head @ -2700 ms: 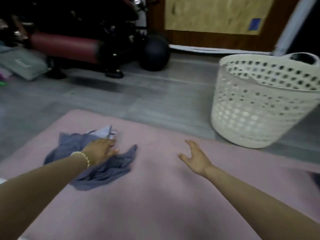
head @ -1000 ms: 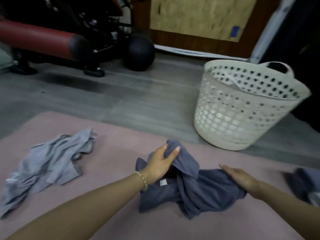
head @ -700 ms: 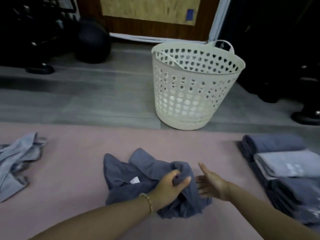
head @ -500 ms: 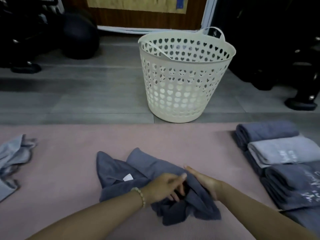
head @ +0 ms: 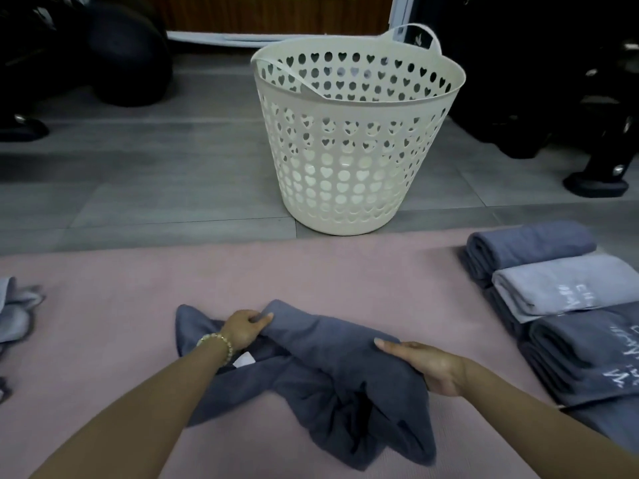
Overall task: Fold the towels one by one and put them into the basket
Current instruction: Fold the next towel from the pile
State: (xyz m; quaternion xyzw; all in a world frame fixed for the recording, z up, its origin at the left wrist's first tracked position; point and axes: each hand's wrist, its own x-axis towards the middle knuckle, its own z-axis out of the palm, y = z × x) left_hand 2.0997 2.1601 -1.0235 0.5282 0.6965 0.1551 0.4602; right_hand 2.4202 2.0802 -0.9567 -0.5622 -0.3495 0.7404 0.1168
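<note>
Towel (head: pixel 321 368) crumpled, long axis left-right; left hand (head: pixel 243 326) pinches far edge, right hand (head: pixel 428 364) grips right end.

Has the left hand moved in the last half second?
Yes. The left hand slid leftward, from below the basket to left of its base, gripping the dark towel.

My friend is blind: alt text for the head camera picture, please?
The left hand and right hand hold a crumpled dark grey towel on a pink mat. A white heart-holed basket stands beyond; folded towels lie at right.
</note>
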